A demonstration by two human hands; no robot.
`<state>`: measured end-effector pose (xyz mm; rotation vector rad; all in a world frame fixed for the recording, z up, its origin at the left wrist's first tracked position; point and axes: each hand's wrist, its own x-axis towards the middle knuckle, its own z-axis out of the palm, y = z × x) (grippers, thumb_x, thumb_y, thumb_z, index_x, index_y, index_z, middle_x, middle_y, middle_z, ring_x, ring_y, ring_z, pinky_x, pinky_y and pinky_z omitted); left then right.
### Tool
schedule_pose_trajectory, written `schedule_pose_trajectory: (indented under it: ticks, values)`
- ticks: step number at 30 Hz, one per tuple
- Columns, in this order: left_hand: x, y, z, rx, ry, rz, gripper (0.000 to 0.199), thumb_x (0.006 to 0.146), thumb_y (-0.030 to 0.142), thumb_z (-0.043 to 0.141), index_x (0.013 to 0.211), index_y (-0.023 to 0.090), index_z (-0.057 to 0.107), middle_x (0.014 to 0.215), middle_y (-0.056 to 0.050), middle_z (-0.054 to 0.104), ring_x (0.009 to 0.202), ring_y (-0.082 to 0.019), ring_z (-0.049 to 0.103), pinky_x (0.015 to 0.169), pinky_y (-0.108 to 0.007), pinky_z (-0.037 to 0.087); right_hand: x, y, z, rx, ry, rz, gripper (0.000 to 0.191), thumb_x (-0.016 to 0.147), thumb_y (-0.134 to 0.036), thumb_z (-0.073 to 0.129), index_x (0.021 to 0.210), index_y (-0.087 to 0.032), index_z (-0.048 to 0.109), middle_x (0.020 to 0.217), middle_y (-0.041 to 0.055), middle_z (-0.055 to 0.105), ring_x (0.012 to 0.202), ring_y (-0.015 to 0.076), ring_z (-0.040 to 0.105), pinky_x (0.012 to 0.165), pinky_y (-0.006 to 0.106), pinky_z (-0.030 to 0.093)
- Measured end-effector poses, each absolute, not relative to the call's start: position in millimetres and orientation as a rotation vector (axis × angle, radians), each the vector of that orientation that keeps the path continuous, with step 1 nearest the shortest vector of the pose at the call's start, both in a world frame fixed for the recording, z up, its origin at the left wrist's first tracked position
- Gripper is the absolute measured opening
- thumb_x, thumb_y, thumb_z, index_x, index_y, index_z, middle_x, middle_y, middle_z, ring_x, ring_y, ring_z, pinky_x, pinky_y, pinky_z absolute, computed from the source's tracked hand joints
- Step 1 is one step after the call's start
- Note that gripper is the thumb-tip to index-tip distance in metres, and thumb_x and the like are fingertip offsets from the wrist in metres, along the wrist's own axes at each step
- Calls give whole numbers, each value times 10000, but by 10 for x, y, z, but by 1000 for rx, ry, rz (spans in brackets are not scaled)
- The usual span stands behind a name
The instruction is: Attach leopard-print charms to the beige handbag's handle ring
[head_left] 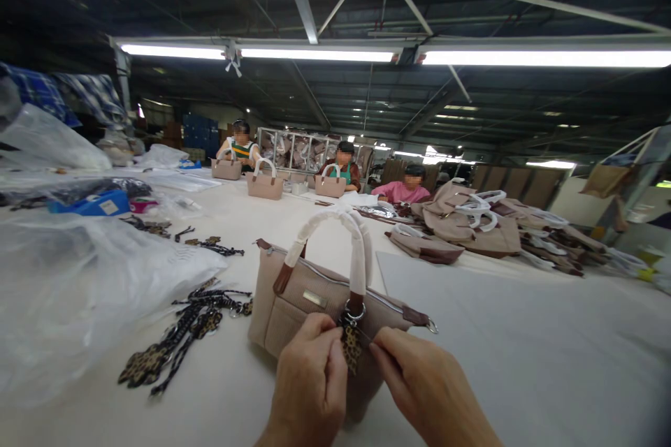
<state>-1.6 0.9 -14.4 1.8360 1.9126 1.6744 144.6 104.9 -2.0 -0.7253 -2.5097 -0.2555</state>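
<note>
A beige handbag (286, 304) with brown leather trim stands on the table in front of me. White wrapping covers its upright handles (359, 251). From a metal ring (355, 311) at the base of one handle hangs a leopard-print charm (351, 349). My left hand (312, 370) is closed in a pinch at the charm's upper edge, just below the ring; its fingertips partly hide the grip. To the right of the charm, my right hand (419, 377) pinches a thin cord (365, 336) that runs toward the ring. Both hands cover part of the bag's lower front.
Several leopard-print charms with black braided cords (183, 332) lie left of the bag. Clear plastic bags (78, 293) and a blue box (94, 202) are farther left. Beige bags (472, 223) pile up at right. Co-workers (403, 188) sit across the white table (524, 363).
</note>
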Motion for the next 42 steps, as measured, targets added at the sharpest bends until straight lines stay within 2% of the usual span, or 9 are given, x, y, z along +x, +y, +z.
schedule_pose_trajectory:
  ticks: [3, 6, 12, 15, 21, 24, 29, 37, 42]
  values:
    - [-80, 61, -141, 1816, 1927, 1579, 273, 856, 114, 345, 757, 186, 590, 881, -87, 607, 832, -204, 596, 755, -315, 461, 1433, 1054, -6, -763, -2515, -280, 229, 930, -224, 491, 713, -267, 549, 649, -34, 672, 589, 203, 667, 514, 315, 322]
    - [-135, 134, -128, 1749, 2017, 1490, 247, 808, 59, 353, 707, 203, 526, 775, -50, 596, 755, -194, 580, 688, -304, 418, 1434, 1070, -1, -764, -2542, -270, 218, 933, -221, 485, 731, -267, 553, 656, -38, 676, 593, 199, 671, 514, 313, 313]
    - [-137, 234, 28, 1678, 2266, 1264, 118, 824, 143, 504, 880, 221, 573, 818, -17, 639, 748, -204, 595, 663, -307, 348, 1452, 1121, -5, -772, -2561, -241, 228, 949, -232, 468, 738, -274, 543, 676, -42, 682, 614, 196, 678, 523, 309, 327]
    - [-103, 262, 58, 1680, 2317, 1187, 83, 810, 172, 551, 869, 224, 577, 855, -16, 638, 788, -212, 595, 678, -309, 332, 1452, 1129, -11, -776, -2566, -231, 224, 954, -239, 465, 748, -278, 544, 683, -46, 685, 622, 197, 678, 524, 305, 331]
    - [-103, 292, 66, 1546, 2202, 1250, 101, 774, 115, 547, 767, 214, 525, 792, 9, 614, 772, -182, 569, 675, -292, 322, 1441, 1134, -13, -766, -2565, -247, 223, 954, -239, 468, 748, -274, 547, 695, -45, 693, 626, 200, 677, 527, 304, 334]
    - [-101, 285, 79, 1551, 2208, 1255, 105, 818, 119, 512, 765, 209, 523, 798, -6, 613, 785, -190, 572, 689, -303, 332, 1447, 1157, -20, -757, -2558, -269, 224, 958, -245, 468, 749, -269, 546, 687, -40, 691, 621, 199, 672, 525, 305, 330]
    - [-90, 275, 43, 1657, 2120, 1282, 269, 876, 77, 376, 712, 203, 548, 817, -28, 610, 811, -181, 590, 722, -292, 376, 1434, 1176, -33, -802, -2547, -291, 231, 947, -230, 475, 727, -261, 540, 677, -32, 687, 629, 207, 672, 535, 308, 317]
    - [-48, 321, 19, 1612, 2249, 1189, 211, 749, 77, 499, 873, 235, 562, 888, 3, 665, 867, -201, 622, 729, -302, 364, 1381, 1192, 10, -939, -2575, -227, 218, 940, -205, 479, 751, -250, 576, 725, -17, 705, 696, 224, 683, 567, 313, 299]
    - [-5, 398, 3, 1559, 2273, 1223, 187, 756, 104, 517, 891, 231, 539, 895, -17, 670, 891, -225, 626, 740, -312, 360, 1373, 1217, 67, -1004, -2599, -171, 221, 953, -219, 467, 766, -250, 581, 768, -3, 714, 743, 242, 684, 580, 310, 291]
